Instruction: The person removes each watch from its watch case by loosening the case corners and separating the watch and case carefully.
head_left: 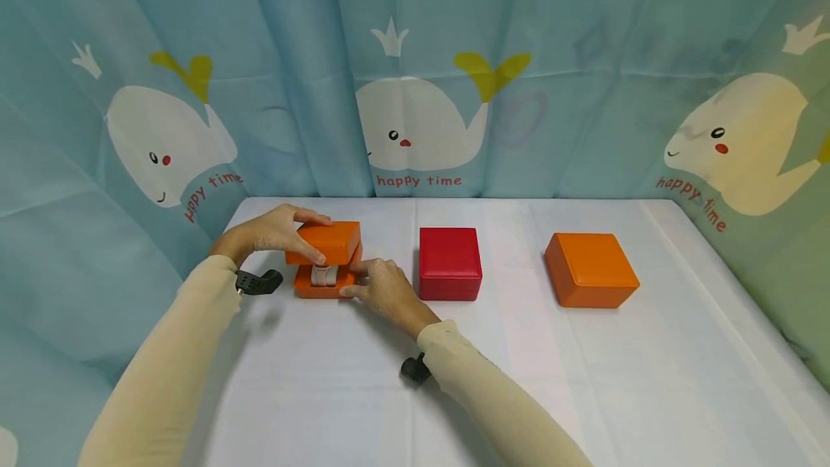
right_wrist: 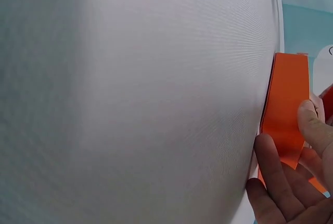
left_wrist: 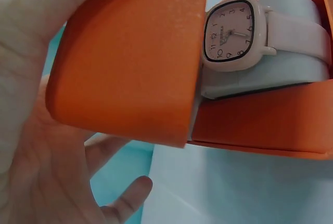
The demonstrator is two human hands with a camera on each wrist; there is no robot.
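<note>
On the left of the table an orange watch box stands part open, its lid (head_left: pixel 333 240) raised over its base (head_left: pixel 314 294). My left hand (head_left: pixel 275 229) grips the lid, thumb at the front edge and fingers over the far side. At the base's right corner, my right hand (head_left: pixel 389 290) holds the box between thumb and fingers; the right wrist view shows its fingertips along the orange side wall (right_wrist: pixel 286 99). Inside, a pale pink wristwatch (left_wrist: pixel 231 34) with a rounded square dial is wrapped around a white cushion (left_wrist: pixel 291 5).
A closed red box (head_left: pixel 450 264) sits at mid table, just right of my right hand. Farther right stands another closed orange box (head_left: pixel 591 270). A white cloth covers the table (head_left: pixel 519 366), and a blue whale-print curtain (head_left: pixel 292 92) hangs behind and at the sides.
</note>
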